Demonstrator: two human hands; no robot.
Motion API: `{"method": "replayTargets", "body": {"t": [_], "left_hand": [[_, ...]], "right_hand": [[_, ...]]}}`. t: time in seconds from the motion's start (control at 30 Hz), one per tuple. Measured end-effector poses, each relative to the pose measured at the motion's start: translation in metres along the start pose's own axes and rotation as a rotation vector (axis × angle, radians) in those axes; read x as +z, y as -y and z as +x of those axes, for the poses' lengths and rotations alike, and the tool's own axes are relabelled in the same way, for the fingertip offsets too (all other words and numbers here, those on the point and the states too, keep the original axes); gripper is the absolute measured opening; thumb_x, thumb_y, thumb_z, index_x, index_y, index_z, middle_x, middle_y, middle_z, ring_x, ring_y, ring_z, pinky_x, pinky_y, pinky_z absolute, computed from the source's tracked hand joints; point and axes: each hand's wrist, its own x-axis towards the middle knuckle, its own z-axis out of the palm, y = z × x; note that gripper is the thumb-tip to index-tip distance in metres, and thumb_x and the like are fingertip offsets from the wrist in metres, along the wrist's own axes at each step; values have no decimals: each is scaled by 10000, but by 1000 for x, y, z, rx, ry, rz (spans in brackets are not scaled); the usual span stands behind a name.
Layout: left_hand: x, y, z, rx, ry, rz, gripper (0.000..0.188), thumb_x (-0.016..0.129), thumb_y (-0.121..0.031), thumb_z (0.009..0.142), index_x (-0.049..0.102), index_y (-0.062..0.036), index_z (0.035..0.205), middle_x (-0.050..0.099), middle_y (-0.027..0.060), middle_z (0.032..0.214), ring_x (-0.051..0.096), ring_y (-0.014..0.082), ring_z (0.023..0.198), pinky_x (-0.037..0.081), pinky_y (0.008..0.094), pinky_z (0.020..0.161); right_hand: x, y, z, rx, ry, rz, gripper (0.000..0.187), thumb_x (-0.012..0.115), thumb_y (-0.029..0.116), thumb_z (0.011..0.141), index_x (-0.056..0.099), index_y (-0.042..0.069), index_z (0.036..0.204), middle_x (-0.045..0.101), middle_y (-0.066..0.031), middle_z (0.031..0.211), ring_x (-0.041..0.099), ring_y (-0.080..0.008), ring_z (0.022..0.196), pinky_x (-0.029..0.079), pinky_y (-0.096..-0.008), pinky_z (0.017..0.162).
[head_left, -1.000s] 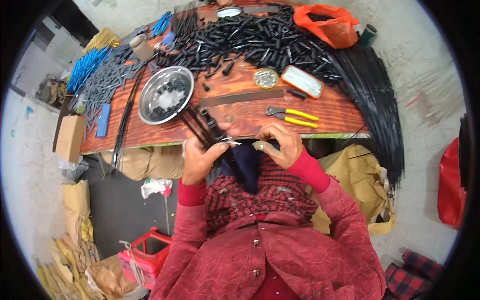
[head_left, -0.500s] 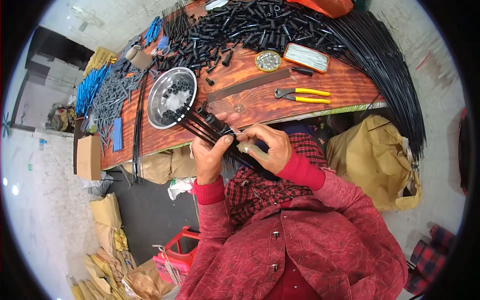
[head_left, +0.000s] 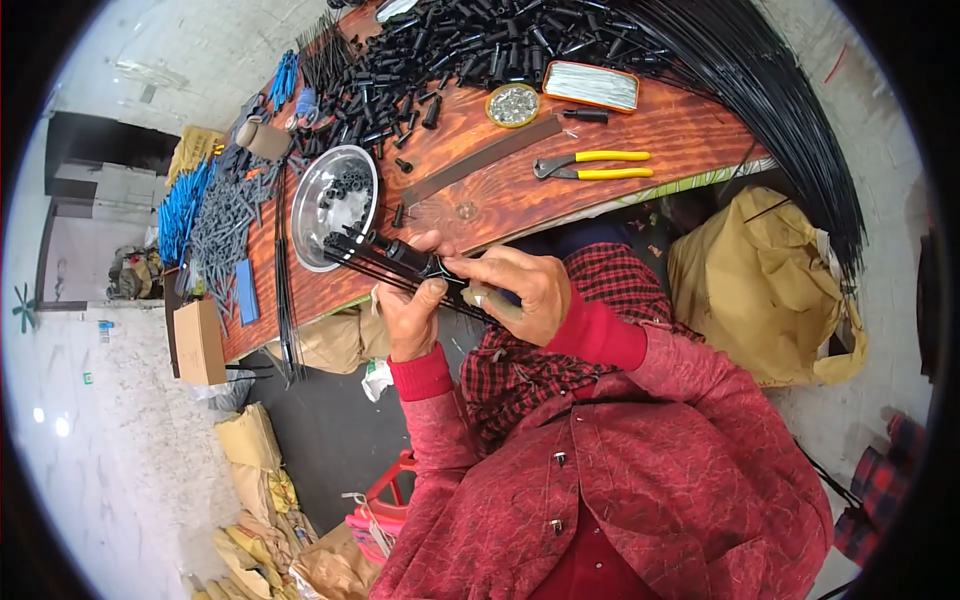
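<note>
Right fingers [head_left: 492, 269] — grip unclear — have neared left fingers [head_left: 428, 294], clamped on black rods [head_left: 372, 258]; bowl [head_left: 308, 212] holds black pieces [head_left: 350, 183].

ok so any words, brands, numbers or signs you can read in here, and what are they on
None can be read.
Green mark on the left wall: too small to tell if it bears text.
Box, pliers: no legible lettering.
Held black rods: none legible.

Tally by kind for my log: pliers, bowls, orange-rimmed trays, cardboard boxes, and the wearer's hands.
Yellow-handled metal pliers: 1
Silvery round bowl: 1
Orange-rimmed rectangular tray: 1
Brown cardboard box: 1
Wearer's left hand and right hand: 2
Total: 6
</note>
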Motion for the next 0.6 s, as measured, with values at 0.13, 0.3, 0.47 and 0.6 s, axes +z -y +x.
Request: {"method": "replayTargets", "body": {"t": [0.13,0.3,0.47,0.6], "left_hand": [[-5,2,1,3,10,-7,594,819,-125,729,545,85,1213,651,166,1034,642,246,955,518,360,883],[-6,7,2,-2,30,-63,596,821,-112,723,541,88,1209,651,172,1043,644,248,966,518,356,898],[-4,8,5,-34,-1,-50,570,810,-104,739,548,73,1214,652,159,1054,644,236,965,516,348,894],[-3,7,5,-45,-18,-15,554,804,-104,751,554,63,1216,658,151,1061,650,217,947,518,339,886]], "right_hand": [[0,3,-3,-44,-21,-82,504,678,-47,723,651,102,1204,622,-82,822,628,-242,656,511,-335,580],[0,4,-5,-75,-36,-130,553,681,-56,683,648,107,1210,611,-82,809,625,-252,655,506,-353,570],[-4,2,-3,-37,-21,-135,526,654,-28,746,614,113,1251,614,-88,833,633,-263,686,513,-359,592],[-5,1,0,-32,-31,-139,455,641,-15,773,620,88,1215,628,-96,854,642,-268,706,517,-355,604]]}}
